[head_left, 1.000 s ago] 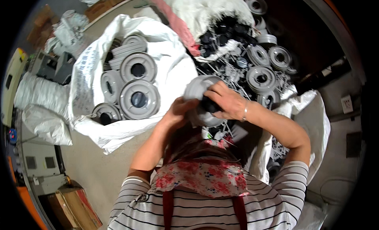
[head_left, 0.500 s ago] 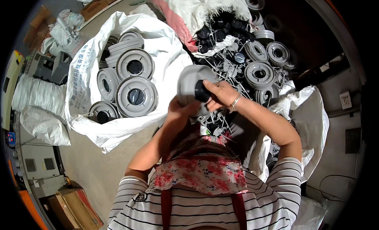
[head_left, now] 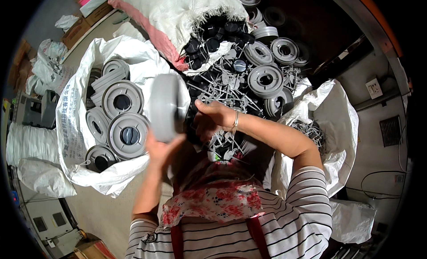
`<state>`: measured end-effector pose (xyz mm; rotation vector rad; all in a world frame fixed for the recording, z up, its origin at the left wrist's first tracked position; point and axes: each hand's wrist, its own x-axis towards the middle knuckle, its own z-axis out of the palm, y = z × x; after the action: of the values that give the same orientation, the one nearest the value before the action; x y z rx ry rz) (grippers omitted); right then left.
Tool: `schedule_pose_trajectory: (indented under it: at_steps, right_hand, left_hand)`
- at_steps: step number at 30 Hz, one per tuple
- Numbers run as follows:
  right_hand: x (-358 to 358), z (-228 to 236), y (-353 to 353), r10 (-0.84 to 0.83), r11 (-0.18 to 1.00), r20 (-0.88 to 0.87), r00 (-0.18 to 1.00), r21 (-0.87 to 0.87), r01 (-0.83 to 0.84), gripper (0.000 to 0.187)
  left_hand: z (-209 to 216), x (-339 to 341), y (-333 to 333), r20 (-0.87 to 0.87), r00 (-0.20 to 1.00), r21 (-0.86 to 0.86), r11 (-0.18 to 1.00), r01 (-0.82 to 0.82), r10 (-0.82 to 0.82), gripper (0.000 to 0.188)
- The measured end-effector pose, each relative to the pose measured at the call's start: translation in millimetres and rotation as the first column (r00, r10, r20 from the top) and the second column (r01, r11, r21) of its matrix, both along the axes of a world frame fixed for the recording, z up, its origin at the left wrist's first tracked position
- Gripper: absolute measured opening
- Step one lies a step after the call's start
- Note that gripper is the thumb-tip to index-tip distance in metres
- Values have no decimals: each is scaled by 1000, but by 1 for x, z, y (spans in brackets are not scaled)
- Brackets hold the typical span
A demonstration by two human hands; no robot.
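My left hand (head_left: 162, 147) grips a grey round plastic part (head_left: 164, 105) by its lower edge. The part is tilted on edge and smeared by motion, with a dark centre on its right side. My right hand (head_left: 212, 116) is apart from it, thumb stretched away from the shadowed fingers, and nothing shows in it. Beneath that hand lies a pile of thin grey plastic pieces (head_left: 224, 92) mixed with black caps (head_left: 212, 45). More round parts with black centres, such as this ringed part (head_left: 129, 135), fill the white woven sack (head_left: 71, 125) on the left.
A white and red sack (head_left: 151, 14) spills black caps at the far side. Several grey rings (head_left: 265, 80) are stacked at the right of the pile. Another white sack (head_left: 344, 121) with thin grey pieces stands at right. Cardboard (head_left: 91, 250) lies at the lower left.
My left hand has carried the round part leftward, toward the white sack. My right hand has let go of its black centre and moved left a little. The view has shifted.
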<state>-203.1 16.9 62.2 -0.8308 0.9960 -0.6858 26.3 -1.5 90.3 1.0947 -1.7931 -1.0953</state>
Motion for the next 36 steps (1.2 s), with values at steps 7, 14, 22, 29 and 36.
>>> schedule_pose_trajectory:
  at_steps: [7,14,22,29,36]
  right_hand:
    - [-196,-83,-92,-483,872,-872,-84,-488,50,53]
    - [-258,-132,-90,-229,972,-946,-229,-236,6,44]
    - [-126,-35,-21,-320,604,-798,510,-587,-540,31]
    - [-263,-94,-134,-683,722,-721,-119,-691,41,58]
    - [-293,-155,-207,-616,736,-787,-25,-587,336,74]
  left_hand:
    - [60,54,-99,-264,876,-516,709,-482,403,82]
    - [5,-46,-64,363,919,-170,959,226,-152,59]
    - [-74,-147,-76,700,675,-521,480,706,-234,82]
    - [-46,-127,-78,279,818,294,855,426,-503,67]
    - [-54,-93,-64,-210,960,518,812,269,-185,62]
